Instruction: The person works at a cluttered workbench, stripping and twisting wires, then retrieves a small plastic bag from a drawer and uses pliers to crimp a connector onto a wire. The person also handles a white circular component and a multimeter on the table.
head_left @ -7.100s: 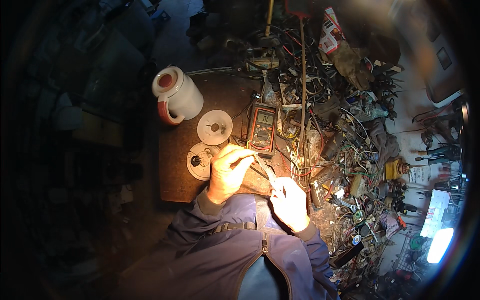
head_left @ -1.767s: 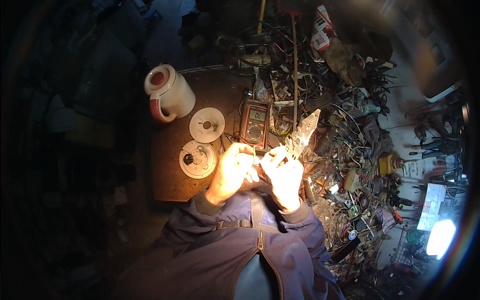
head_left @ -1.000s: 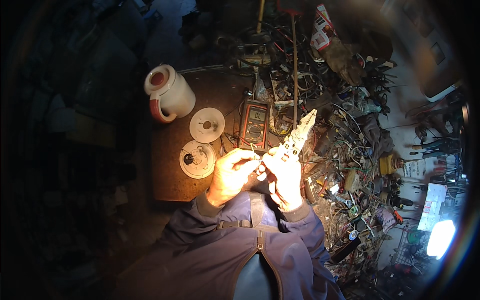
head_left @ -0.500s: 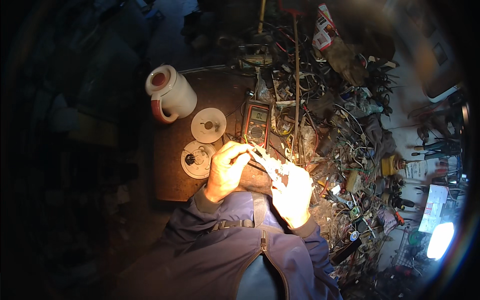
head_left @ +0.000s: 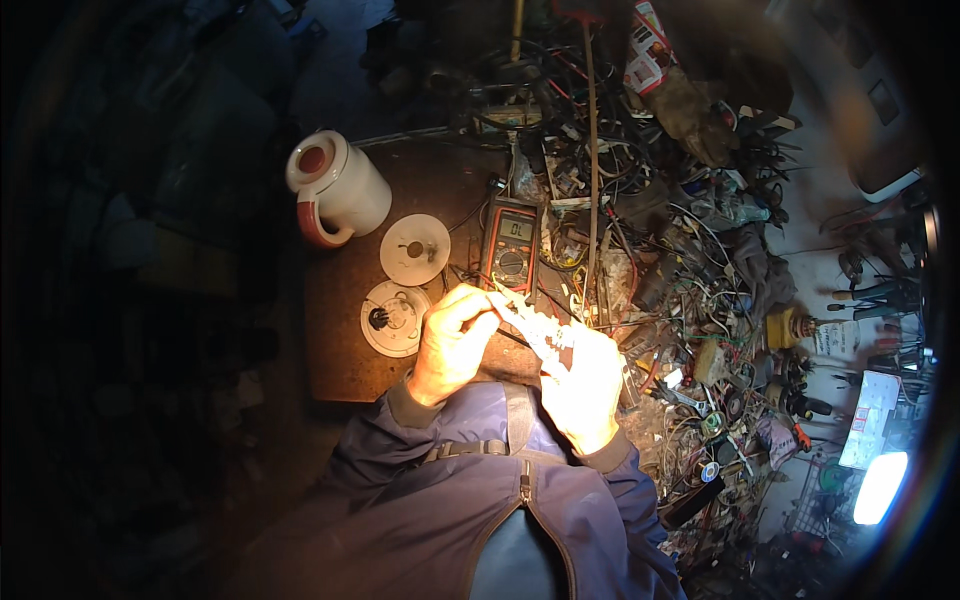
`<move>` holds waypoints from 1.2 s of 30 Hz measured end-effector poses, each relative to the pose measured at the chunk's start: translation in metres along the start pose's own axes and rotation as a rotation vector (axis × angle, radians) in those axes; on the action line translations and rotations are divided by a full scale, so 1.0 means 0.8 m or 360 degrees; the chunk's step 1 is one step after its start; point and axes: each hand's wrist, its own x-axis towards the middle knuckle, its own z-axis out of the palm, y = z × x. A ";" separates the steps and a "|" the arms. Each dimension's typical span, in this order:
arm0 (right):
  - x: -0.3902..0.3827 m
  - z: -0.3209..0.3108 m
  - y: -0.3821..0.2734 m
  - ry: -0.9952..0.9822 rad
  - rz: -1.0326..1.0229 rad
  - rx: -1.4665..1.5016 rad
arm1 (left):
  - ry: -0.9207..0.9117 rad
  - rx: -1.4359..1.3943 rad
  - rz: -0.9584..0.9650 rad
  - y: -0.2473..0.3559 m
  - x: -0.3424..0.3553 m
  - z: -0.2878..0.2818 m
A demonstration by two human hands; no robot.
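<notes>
1. A pair of metal pliers (head_left: pixel 537 327) is gripped in the right hand (head_left: pixel 585 392), the fingers being wrapped around the handles; it is pointed up and to the left, in front of the person's chest.
2. A thin wire (head_left: pixel 498 286) is pinched between the thumb and fingers of the left hand (head_left: pixel 452 342), beside the tip of the pliers; whether wire and tip are touching cannot be told in the glare.
3. Just beyond the hands, a meter (head_left: pixel 512 246) is laid on the dark counter (head_left: pixel 340 355).
4. To the meter's left, two pale round parts are placed: a disc (head_left: pixel 404 258) and, nearer the person, a base (head_left: pixel 408 336) with a black centre piece.
5. Farther left, a white jug (head_left: pixel 362 198) with a red handle is seen.
6. The right side is covered by tangled cables (head_left: pixel 690 228) and scrap.
</notes>
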 end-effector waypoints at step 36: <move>-0.007 -0.023 0.016 -0.0121 0.0263 0.0466 | -0.0015 0.0152 0.0102 0.006 0.002 0.022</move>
